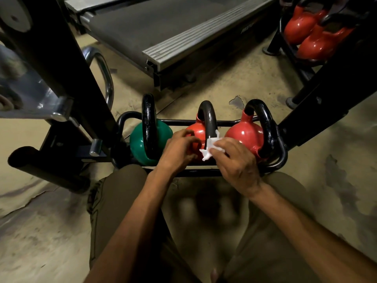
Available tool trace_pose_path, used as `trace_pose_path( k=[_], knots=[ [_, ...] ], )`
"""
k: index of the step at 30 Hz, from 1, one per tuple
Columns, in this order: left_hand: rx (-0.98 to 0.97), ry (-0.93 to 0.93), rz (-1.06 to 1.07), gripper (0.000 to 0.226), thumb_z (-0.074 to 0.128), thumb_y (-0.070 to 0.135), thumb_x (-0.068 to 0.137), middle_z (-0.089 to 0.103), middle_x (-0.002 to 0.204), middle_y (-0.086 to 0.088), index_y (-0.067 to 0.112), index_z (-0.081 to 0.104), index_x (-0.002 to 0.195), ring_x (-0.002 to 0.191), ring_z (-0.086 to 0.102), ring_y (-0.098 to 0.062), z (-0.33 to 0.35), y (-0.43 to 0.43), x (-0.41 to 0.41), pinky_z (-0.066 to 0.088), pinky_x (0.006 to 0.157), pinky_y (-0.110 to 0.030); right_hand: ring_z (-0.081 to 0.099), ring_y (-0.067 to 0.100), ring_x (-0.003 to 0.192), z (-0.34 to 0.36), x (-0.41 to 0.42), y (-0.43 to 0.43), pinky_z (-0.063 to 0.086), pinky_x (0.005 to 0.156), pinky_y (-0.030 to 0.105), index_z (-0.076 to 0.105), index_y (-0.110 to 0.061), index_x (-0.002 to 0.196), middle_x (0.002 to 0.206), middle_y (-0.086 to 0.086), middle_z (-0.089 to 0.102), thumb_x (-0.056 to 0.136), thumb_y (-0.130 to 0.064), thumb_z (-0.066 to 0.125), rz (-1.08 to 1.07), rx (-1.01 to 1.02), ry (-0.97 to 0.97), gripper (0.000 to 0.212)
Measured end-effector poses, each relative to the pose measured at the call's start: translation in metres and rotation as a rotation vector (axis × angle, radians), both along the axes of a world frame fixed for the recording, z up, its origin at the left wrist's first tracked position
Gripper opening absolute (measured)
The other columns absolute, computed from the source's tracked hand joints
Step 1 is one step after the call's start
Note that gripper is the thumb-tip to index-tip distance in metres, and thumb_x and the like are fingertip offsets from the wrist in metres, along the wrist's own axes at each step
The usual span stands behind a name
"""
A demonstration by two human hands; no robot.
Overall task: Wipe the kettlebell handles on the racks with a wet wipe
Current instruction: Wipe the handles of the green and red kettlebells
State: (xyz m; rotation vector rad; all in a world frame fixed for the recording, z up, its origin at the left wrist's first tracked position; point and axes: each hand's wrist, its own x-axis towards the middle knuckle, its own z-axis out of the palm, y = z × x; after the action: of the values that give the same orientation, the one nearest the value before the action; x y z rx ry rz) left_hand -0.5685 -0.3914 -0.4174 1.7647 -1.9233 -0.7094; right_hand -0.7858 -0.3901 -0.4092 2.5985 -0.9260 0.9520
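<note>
A low rack (204, 121) on the floor (234, 82) holds three bells in a row: a green bell (138, 144) at the left, a middle bell (196, 130) and a right bell (244, 133), both red, each with a black loop on top. A black machine frame (67, 74) crowds the rack's left end, and another slanted black post (326, 103) rises at its right end. A treadmill (163, 27) lies beyond, and two more red bells (310, 31) sit on a second rack at the top right.

Both hands cover the near half of the middle bell, so its lower body and the base of its handle (209, 119) are hidden. The person's knees (blurred, in olive trousers) block the rack's near rail.

The right hand (234, 160) pinches the white wipe (211, 148) between thumb and curled fingers and presses it against the near leg of the handle; torn edges of the wipe stick out above and below the fingers. The left hand (179, 150) sits against the middle bell's left side with its fingers curled; whether it grips the bell or only rests there, I cannot tell.
</note>
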Motion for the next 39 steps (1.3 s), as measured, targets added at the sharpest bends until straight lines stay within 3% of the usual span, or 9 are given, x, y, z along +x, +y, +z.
trace_pose_path(
  k=[4, 10, 14, 18, 20, 23, 29, 33, 39],
  knots=[
    [0.025, -0.048, -0.031, 0.082, 0.080, 0.023, 0.087, 0.032, 0.166, -0.002, 0.024, 0.039, 0.157, 0.144, 0.044, -0.030, 0.000, -0.002, -0.004, 0.041, 0.116, -0.050, 0.062, 0.033, 0.122, 0.022, 0.007, -0.025, 0.041, 0.114, 0.052, 0.071, -0.004, 0.116, 0.120, 0.016, 0.069, 0.103, -0.006, 0.059, 0.192, -0.111, 0.363, 0.019],
    [0.098, -0.058, -0.070, 0.083, 0.075, 0.001, 0.085, 0.031, 0.167, -0.001, 0.022, 0.038, 0.158, 0.148, 0.040, -0.027, -0.002, -0.009, 0.002, 0.037, 0.120, -0.048, 0.064, 0.028, 0.113, 0.048, 0.055, -0.037, 0.024, 0.123, 0.061, 0.070, -0.013, 0.108, 0.103, 0.006, 0.073, 0.092, -0.024, 0.068, 0.112, 0.040, 0.883, 0.020],
    [0.087, 0.003, -0.046, 0.074, 0.067, -0.004, 0.087, 0.040, 0.163, -0.005, 0.019, 0.046, 0.153, 0.147, 0.042, -0.026, -0.001, -0.010, 0.000, 0.037, 0.121, -0.046, 0.067, 0.031, 0.104, 0.047, 0.051, -0.034, 0.035, 0.117, 0.061, 0.070, -0.009, 0.104, 0.096, 0.010, 0.073, 0.089, -0.013, 0.071, 0.199, -0.036, 0.950, 0.015],
    [0.012, 0.137, 0.097, 0.055, 0.062, 0.002, 0.089, 0.061, 0.142, -0.009, 0.016, 0.058, 0.143, 0.129, 0.059, -0.027, 0.011, -0.009, -0.008, 0.047, 0.110, -0.043, 0.061, 0.036, 0.118, 0.042, 0.027, -0.028, 0.021, 0.123, 0.061, 0.068, -0.005, 0.112, 0.112, 0.015, 0.070, 0.097, 0.002, 0.031, 0.337, -0.156, 1.081, 0.041],
    [-0.047, 0.216, 0.177, 0.052, 0.059, 0.005, 0.093, 0.060, 0.143, -0.010, 0.014, 0.057, 0.144, 0.128, 0.058, -0.025, 0.019, -0.007, -0.014, 0.047, 0.112, -0.041, 0.055, 0.037, 0.130, 0.043, 0.014, -0.026, 0.016, 0.126, 0.061, 0.069, -0.006, 0.118, 0.122, 0.015, 0.069, 0.092, 0.004, 0.043, 0.388, -0.198, 1.137, 0.038],
    [-0.146, 0.294, 0.235, 0.053, 0.061, 0.011, 0.094, 0.056, 0.143, -0.006, 0.015, 0.053, 0.147, 0.125, 0.058, -0.017, 0.022, -0.003, -0.021, 0.047, 0.109, -0.035, 0.050, 0.038, 0.139, 0.049, -0.001, -0.025, 0.013, 0.126, 0.055, 0.071, -0.006, 0.117, 0.126, 0.014, 0.069, 0.084, 0.000, 0.059, 0.408, -0.187, 1.149, 0.035],
    [-0.218, 0.410, 0.114, 0.063, 0.063, 0.013, 0.095, 0.041, 0.157, 0.000, 0.022, 0.044, 0.155, 0.140, 0.045, -0.012, 0.024, 0.005, -0.026, 0.044, 0.115, -0.039, 0.039, 0.036, 0.148, 0.056, -0.030, -0.013, 0.017, 0.127, 0.053, 0.068, -0.008, 0.122, 0.138, 0.014, 0.063, 0.096, -0.005, 0.047, 0.299, -0.027, 0.972, 0.033],
    [-0.227, 0.346, 0.003, 0.064, 0.071, 0.017, 0.093, 0.029, 0.167, 0.001, 0.023, 0.049, 0.152, 0.153, 0.028, -0.014, 0.024, 0.011, -0.033, 0.031, 0.125, -0.041, 0.051, 0.033, 0.134, 0.071, -0.035, -0.014, 0.031, 0.118, 0.048, 0.070, -0.013, 0.122, 0.136, 0.013, 0.061, 0.093, -0.018, 0.069, 0.040, 0.146, 0.645, 0.030],
    [-0.447, 0.218, -0.082, 0.055, 0.074, 0.012, 0.087, 0.041, 0.161, -0.010, 0.011, 0.060, 0.140, 0.153, 0.031, -0.025, 0.025, 0.017, -0.059, 0.023, 0.124, -0.052, 0.058, 0.031, 0.102, 0.107, -0.043, -0.044, 0.039, 0.088, 0.042, 0.075, -0.018, 0.114, 0.111, 0.010, 0.064, 0.095, -0.022, 0.059, -0.212, 0.174, 0.370, 0.025]
  ],
)
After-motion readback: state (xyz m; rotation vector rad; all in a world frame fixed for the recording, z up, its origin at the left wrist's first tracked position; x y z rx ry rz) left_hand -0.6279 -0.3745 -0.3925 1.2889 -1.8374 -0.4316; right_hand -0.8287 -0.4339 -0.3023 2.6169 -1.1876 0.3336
